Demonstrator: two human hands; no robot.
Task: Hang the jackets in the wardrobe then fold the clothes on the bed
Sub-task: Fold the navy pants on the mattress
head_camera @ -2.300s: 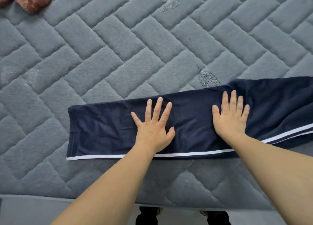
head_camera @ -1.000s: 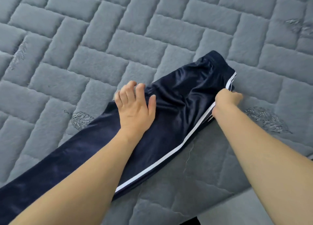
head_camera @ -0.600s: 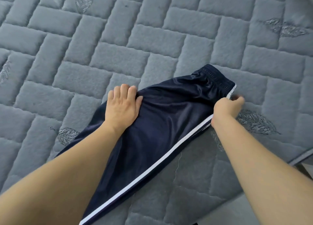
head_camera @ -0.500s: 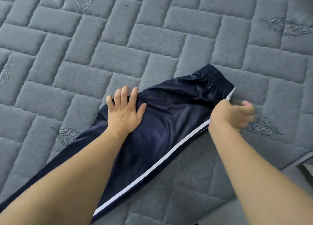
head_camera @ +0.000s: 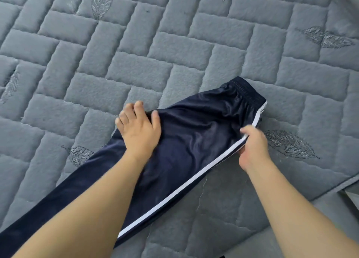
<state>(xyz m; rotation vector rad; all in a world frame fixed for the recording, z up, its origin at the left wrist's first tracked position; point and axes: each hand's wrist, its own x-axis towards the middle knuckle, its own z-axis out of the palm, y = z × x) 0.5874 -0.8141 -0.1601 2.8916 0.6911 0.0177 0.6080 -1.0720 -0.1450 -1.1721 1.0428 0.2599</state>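
Note:
Navy track pants (head_camera: 194, 139) with a white side stripe lie folded lengthwise on the bed, waistband toward the upper right and legs running off to the lower left. My left hand (head_camera: 138, 128) rests on the far edge of the pants near the hip, its fingers curling over the fabric there. My right hand (head_camera: 252, 146) pinches the striped near edge a little below the waistband, thumb on top of the stripe.
A grey quilted bed cover (head_camera: 136, 63) with a brick pattern and stitched leaves spreads all around the pants. The bed's corner edge (head_camera: 345, 182) drops away at the lower right, with pale floor beyond it.
My right hand has moved down the stripe from the waistband corner and taken a new pinch on the edge. My left hand's fingers have curled onto the far edge.

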